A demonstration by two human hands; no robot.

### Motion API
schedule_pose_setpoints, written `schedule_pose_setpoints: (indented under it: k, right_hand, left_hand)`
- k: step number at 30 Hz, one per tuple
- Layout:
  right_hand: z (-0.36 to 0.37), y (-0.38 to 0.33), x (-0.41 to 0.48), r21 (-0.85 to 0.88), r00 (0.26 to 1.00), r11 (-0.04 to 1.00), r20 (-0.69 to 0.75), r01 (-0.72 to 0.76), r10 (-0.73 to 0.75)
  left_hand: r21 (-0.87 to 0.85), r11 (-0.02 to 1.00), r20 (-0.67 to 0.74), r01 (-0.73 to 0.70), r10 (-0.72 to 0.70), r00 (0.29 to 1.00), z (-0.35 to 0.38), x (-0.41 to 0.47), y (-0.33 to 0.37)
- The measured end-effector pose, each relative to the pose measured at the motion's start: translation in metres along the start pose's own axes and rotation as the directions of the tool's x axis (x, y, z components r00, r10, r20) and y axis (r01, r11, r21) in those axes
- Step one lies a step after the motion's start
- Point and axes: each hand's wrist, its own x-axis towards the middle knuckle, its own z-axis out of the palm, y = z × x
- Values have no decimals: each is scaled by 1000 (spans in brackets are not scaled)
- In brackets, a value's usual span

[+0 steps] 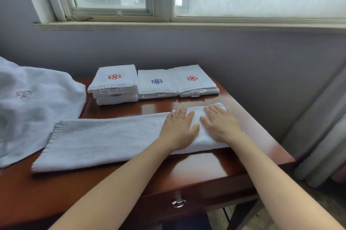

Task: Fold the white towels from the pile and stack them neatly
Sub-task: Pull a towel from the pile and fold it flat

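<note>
- Towel in work [104, 136]: long folded strip across the counter [206, 170], 9 to 3 o'clock; 3 o'clock end thicker, apparently doubled over.
- Left hand [179, 126] and right hand [221, 123]: flat, fingers straight, side by side, pressing that end; nothing gripped.
- Probable handling: soft, light, limp terry, sagging if lifted; best taken by both corners of the free 9 o'clock end.
- Folded stacks [115, 83] at 12 o'clock; unfolded pile [37, 102] at 9 o'clock.
</note>
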Motion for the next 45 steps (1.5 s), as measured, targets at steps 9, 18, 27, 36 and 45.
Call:
schedule_pose_setpoints:
  k: [9,18,27,36,45]
  right_hand:
    - [-10,-13,-14,25,991,999,-135,27,-23]
    - [2,-178,-29,253,911,875,-128,412,-392]
    - [35,-287,-28,329,808,740,-194,587,-556]
    - [63,-294,-25,135,786,775,-116,618,-607]
    - [61,-293,-29,188,776,753,-168,630,-608]
  left_hand:
    - [79,994,-8,79,-79,997,-20,-39,-55]
    - [156,914,-90,374,-364,927,-50,-128,-156]
    - [43,863,-392,503,-448,803,-64,-206,-214]
    - [-184,719,-410,670,-675,613,-60,-216,-231]
    - [-264,767,-403,585,-638,656,-66,-215,-233]
